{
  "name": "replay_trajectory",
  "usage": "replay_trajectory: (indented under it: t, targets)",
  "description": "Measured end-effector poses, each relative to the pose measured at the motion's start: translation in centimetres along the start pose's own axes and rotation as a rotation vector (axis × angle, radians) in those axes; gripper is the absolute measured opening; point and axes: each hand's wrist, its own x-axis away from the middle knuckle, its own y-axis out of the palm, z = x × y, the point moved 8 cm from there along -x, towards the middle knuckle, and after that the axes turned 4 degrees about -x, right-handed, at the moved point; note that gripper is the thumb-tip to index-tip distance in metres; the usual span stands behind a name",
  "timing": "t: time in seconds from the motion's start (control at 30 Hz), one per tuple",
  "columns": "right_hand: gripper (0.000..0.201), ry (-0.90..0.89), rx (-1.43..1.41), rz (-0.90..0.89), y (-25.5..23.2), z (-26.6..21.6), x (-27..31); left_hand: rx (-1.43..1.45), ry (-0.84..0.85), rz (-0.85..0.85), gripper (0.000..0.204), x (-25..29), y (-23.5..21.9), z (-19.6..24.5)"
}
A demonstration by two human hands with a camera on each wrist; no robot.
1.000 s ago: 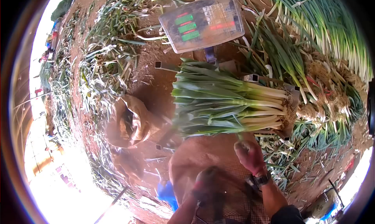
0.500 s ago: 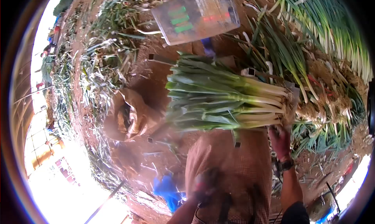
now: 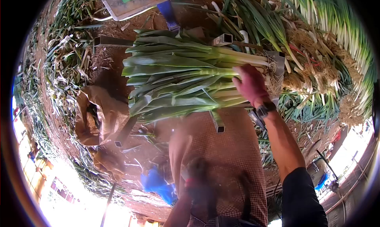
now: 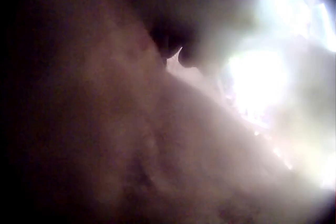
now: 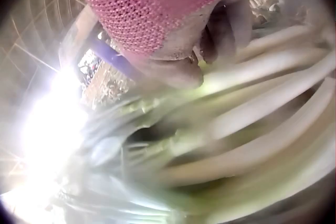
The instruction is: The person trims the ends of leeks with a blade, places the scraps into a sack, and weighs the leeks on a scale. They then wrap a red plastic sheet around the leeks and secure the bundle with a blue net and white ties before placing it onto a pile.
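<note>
A bundle of large green onions (image 3: 174,74) lies across a metal frame, leaves to the left and roots to the right. My right hand (image 3: 251,84), in a pink knit glove, reaches over the white stalks near the root end. In the right wrist view its thumb (image 5: 178,71) and fingers curl down around a pale stalk (image 5: 220,79) at the bundle's top. My left hand (image 3: 199,173), in a dark glove, is low over the brown mesh cloth (image 3: 221,148) on my lap. It is blurred, and the left wrist view is too dark to show its fingers.
A scale display (image 3: 136,3) stands beyond the bundle on a blue post (image 3: 168,15). Square metal tubes (image 3: 113,41) stick out beside the bundle. A crumpled brown sack (image 3: 111,112) and blue plastic (image 3: 156,185) lie left. More green onions (image 3: 326,21) are piled right.
My right hand has moved from beside my lap to the bundle's root end, then onto the stalks. The head view has shifted, moving the scale up and left. My left hand stays low.
</note>
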Motion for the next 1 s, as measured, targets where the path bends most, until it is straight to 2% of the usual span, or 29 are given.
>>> replay_trajectory:
  t: [0.03,0.1,0.17,0.2,0.23,0.27,0.33,0.4,0.47,0.5,0.57,0.7,0.77,0.83,0.87,0.9,0.93,1.0]
  targets:
    - [0.017,0.001,0.002,-0.003,0.8,0.0,-0.7,0.005,0.039,0.006,0.028,-0.1,0.2,0.0]
    - [0.034,-0.095,0.205,-0.030,2.4,-0.6,-1.6,0.009,0.072,0.002,0.028,0.0,1.3,-1.1]
    - [0.035,-0.117,0.218,-0.044,2.9,-0.4,-2.6,-0.157,0.198,0.050,0.027,0.1,2.7,-1.9]
    - [0.034,-0.064,0.092,-0.098,2.2,-0.4,-3.3,-0.157,0.195,0.044,0.027,0.3,2.1,-1.4]
    - [0.034,-0.011,-0.033,-0.150,1.2,-0.7,-3.8,-0.065,0.119,0.053,0.029,0.1,0.6,-0.6]
    - [0.032,-0.197,-0.133,0.040,-2.0,-2.7,-3.5,0.030,0.041,0.067,0.030,-0.3,-0.2,-0.3]
    - [0.031,-0.244,-0.104,0.112,-7.4,-5.8,-3.0,0.117,0.006,0.025,0.029,-1.0,-0.2,-0.5]
    - [0.031,-0.289,-0.057,0.160,-9.4,-6.9,-2.5,0.290,-0.038,-0.031,0.028,-2.3,-0.5,-0.9]
    - [0.034,-0.155,-0.133,-0.087,-6.9,-5.1,-1.9,0.464,-0.078,-0.084,0.027,-3.0,-0.5,-1.1]
    - [0.036,-0.152,-0.056,-0.153,-4.8,-3.8,-1.2,0.466,-0.073,-0.081,0.027,-3.4,-0.1,-1.2]
    - [0.036,-0.016,0.065,-0.347,-0.2,-1.6,0.3,0.686,-0.062,-0.082,0.026,-4.5,1.0,-2.0]
    - [0.039,-0.011,0.205,-0.342,6.2,1.2,2.7,0.720,-0.130,-0.095,0.026,-4.3,0.0,-0.6]
    - [0.036,-0.004,0.138,-0.269,6.6,1.9,1.7,0.511,0.270,-0.024,0.029,-4.3,-1.6,2.0]
    - [0.032,-0.046,0.313,-0.330,3.5,-1.1,0.2,0.593,0.180,-0.055,0.032,-4.7,-0.2,1.6]
    - [0.031,-0.145,0.258,-0.221,1.2,-2.9,0.0,0.585,0.188,-0.018,0.032,-4.7,-1.0,2.3]
    - [0.031,-0.242,0.206,-0.120,-1.0,-4.5,0.1,0.675,0.064,-0.079,0.032,-4.3,-1.1,2.5]
    - [0.034,-0.229,0.154,-0.106,-2.8,-5.5,0.5,0.767,-0.060,-0.148,0.033,-4.0,-1.0,2.4]
    - [0.037,-0.224,0.102,-0.096,-6.2,-7.6,1.6,0.805,-0.058,-0.138,0.030,-4.0,-2.2,2.9]
